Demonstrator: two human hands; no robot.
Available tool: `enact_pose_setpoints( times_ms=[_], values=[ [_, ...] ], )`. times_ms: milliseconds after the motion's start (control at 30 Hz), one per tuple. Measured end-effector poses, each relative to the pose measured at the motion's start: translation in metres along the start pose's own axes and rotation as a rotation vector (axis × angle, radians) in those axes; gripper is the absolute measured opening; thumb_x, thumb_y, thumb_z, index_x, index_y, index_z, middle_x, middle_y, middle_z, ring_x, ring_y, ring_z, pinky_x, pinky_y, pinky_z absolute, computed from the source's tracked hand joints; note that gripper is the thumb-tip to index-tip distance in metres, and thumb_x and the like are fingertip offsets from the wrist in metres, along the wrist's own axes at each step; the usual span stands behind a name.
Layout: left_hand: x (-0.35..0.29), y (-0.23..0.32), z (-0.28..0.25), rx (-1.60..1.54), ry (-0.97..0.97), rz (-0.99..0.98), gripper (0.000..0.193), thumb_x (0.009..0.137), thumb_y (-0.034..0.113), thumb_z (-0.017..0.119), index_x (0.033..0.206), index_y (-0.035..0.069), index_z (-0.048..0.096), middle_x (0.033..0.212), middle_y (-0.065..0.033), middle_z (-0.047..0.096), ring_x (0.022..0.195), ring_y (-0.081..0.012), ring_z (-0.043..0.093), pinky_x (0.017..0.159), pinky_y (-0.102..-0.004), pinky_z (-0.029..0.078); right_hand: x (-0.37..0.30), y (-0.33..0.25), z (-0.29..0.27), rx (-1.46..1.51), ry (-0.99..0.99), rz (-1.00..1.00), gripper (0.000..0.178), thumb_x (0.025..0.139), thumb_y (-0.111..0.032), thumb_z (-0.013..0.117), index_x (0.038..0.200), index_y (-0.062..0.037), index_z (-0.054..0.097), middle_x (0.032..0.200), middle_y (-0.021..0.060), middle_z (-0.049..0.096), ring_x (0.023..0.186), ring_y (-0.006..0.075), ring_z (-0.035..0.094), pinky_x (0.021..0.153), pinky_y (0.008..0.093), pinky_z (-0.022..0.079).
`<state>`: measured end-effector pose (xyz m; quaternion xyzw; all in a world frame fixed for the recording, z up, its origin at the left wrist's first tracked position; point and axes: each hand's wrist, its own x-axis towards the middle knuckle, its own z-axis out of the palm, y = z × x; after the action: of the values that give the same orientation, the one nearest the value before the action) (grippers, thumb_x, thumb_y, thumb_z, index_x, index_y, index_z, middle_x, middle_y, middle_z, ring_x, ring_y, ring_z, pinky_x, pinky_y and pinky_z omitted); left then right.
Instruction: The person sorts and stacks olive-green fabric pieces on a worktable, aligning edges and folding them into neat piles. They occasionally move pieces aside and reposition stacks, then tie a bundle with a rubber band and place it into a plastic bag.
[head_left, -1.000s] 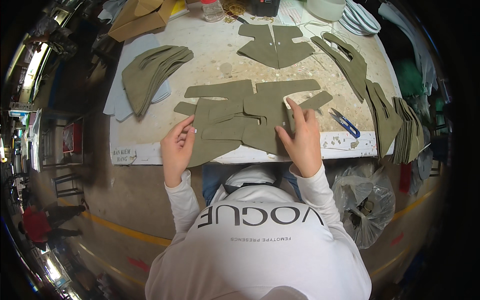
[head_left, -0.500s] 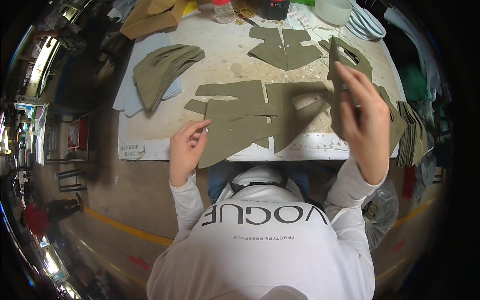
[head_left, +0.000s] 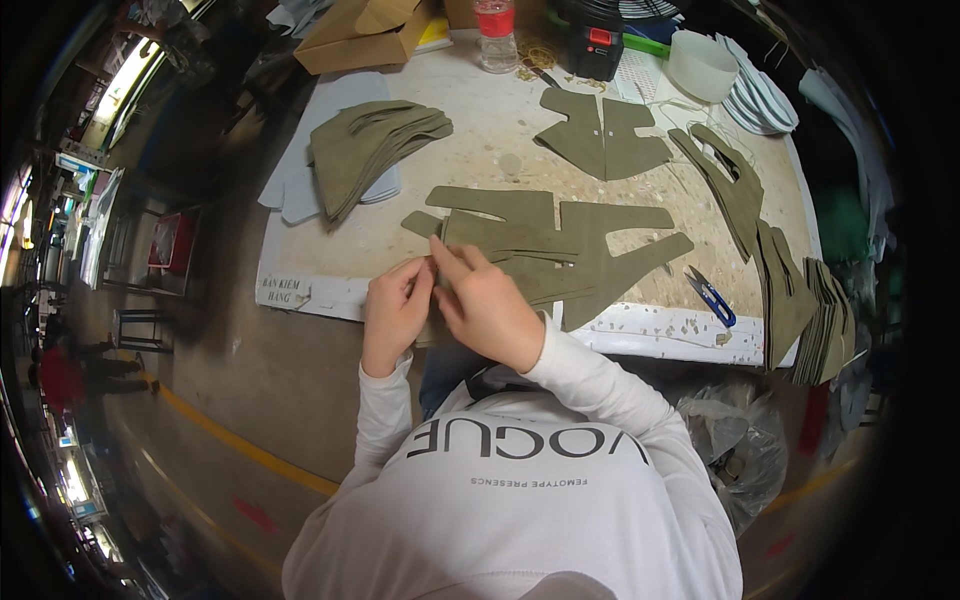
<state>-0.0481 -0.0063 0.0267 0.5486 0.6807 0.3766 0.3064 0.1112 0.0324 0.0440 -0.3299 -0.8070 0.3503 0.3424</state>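
Both my hands meet over the left end of an olive fabric piece (head_left: 490,240) at the table's near edge. My left hand (head_left: 395,312) is closed, pinching the edge of this piece between thumb and fingers. Against its fingertips, my right hand (head_left: 492,312) is closed at the same edge; whatever its fingertips pinch is hidden. Beside that piece, a second olive cut piece (head_left: 590,262) lies flat with two strips pointing right. Blue-handled thread snips (head_left: 712,298) rest farther right on the tabletop.
A fanned olive fabric stack (head_left: 370,150) sits on pale blue pieces (head_left: 285,180) at left. Two joined-looking olive pieces (head_left: 605,140) lie behind. More olive pieces (head_left: 725,190) line the right edge, some overhanging. A bottle (head_left: 497,40), cardboard box (head_left: 365,38) and tape roll (head_left: 700,66) stand at the back.
My right hand has let go of an olive piece at the right and come across to my left hand. The snips now show. The view has shifted slightly.
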Motion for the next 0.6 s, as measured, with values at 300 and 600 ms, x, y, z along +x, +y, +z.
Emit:
enact_pose_setpoints(
  times_ms=[300, 600],
  values=[
    [0.006, 0.047, -0.014, 0.207, -0.212, 0.373, 0.052, 0.082, 0.006, 0.066, 0.133, 0.016, 0.062, 0.133, -0.0136, 0.056, 0.092, -0.0266, 0.066, 0.08, -0.0331, 0.052, -0.02, 0.057, -0.082, 0.079, 0.353, 0.252, 0.035, 0.089, -0.004, 0.063, 0.125, -0.007, 0.065, 0.11, 0.0134, 0.065, 0.076, 0.0207, 0.067, 0.068, 0.0304, 0.052],
    [0.075, 0.07, -0.091, 0.09, -0.005, 0.469, 0.05, 0.084, 0.006, 0.067, 0.133, 0.017, 0.063, 0.134, -0.0094, 0.056, 0.113, -0.016, 0.058, 0.09, -0.0276, 0.047, -0.044, 0.098, -0.108, -0.039, 0.485, 0.257, 0.032, 0.095, -0.005, 0.059, 0.126, -0.0087, 0.065, 0.115, 0.004, 0.063, 0.082, 0.0082, 0.065, 0.055, 0.0192, 0.049]
  ],
)
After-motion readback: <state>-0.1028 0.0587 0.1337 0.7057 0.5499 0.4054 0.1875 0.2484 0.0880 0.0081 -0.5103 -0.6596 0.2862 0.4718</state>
